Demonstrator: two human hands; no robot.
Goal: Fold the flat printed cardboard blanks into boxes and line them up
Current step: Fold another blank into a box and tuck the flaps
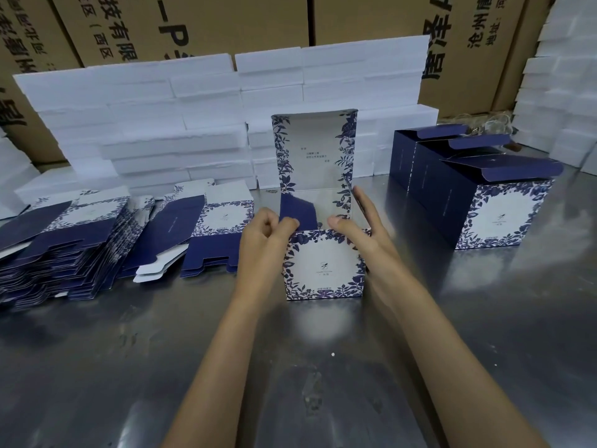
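A blue-and-white floral box point(324, 266) stands on the steel table point(290, 367) in the middle, its lid panel upright behind it. My left hand point(263, 240) grips its upper left corner, fingers curled over the front edge beside a dark blue inner flap. My right hand point(361, 227) lies along the box's right side with fingers straight, thumb on the front top edge. Stacks of flat printed blanks point(64, 244) lie at the left. A row of three folded boxes point(497, 215) with open lids stands at the right.
White foam blocks point(181, 124) are piled along the back of the table and at the far right point(562, 92). Large brown cartons point(193, 24) stand behind them. A second pile of blanks point(213, 234) lies just left of my left hand.
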